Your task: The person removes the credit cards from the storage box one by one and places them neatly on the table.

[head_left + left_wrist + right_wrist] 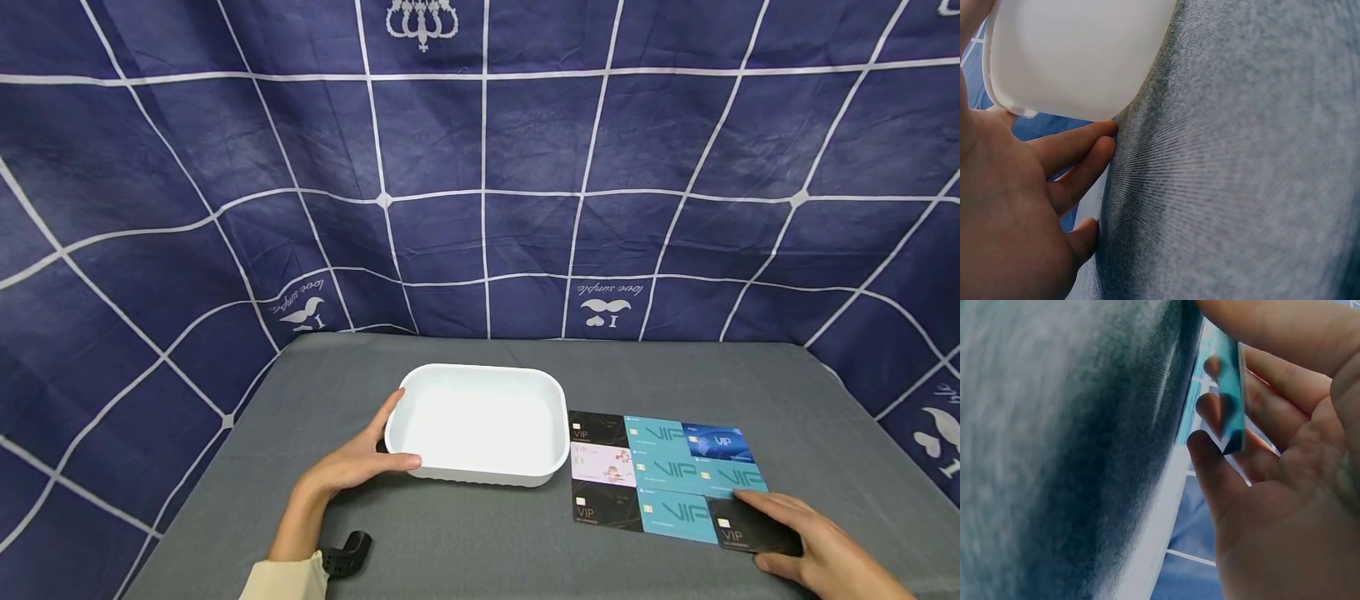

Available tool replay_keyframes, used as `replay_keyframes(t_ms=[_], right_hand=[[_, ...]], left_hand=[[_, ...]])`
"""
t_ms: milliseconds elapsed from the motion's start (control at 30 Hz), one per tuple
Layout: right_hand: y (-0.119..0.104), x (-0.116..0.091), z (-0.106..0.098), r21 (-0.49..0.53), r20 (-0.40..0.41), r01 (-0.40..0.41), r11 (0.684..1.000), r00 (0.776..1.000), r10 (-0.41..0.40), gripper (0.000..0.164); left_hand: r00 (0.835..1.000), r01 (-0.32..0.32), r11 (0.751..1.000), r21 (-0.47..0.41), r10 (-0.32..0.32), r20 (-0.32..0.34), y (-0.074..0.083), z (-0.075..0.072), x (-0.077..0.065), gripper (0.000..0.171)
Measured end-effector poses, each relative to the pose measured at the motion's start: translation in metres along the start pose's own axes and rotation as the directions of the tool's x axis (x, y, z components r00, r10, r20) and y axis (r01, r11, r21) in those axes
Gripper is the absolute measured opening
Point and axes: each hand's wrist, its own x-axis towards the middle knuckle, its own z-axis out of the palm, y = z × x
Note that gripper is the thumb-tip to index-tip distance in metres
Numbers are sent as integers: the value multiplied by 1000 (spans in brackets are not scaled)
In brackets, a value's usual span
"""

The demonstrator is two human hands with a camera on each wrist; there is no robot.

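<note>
A white rectangular tray (480, 425) with rounded corners sits on the grey cloth. My left hand (363, 458) grips its left end, with the thumb at the front rim and the index finger at the back left corner; the left wrist view shows the other fingers resting on the cloth beside the tray (1079, 56). To the tray's right lie several VIP cards in tight rows: black, pink (602, 464), teal (678, 514) and blue (717, 442). My right hand (817, 542) holds a black card (750, 527) by its right edge at the near right corner; the right wrist view shows the card between thumb and fingers.
The grey cloth (465, 533) covers the table. Behind and on both sides hangs a navy curtain (540, 233) with white grid lines. A black strap device (348, 554) is on the left wrist.
</note>
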Motion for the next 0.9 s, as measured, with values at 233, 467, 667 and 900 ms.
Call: replay_keyframes(t_ms=[233,467,667,900], right_hand=[[-6,5,-4,28,80,-112,993,991,110,81],[-6,5,-3,46,61,-137,990,989,134,79],[-5,5,-4,50,41,-132,990,991,130,75],[-2,1,-2,24,-9,-100,995,995,100,69]], left_hand=[[1000,0,1000,-10,0,4,0,1,0,110],[1000,2,1000,-12,-2,3,0,0,1,110],[1000,-8,1000,-9,8,-2,0,0,1,110],[1000,0,1000,-3,0,0,0,0,1,110]])
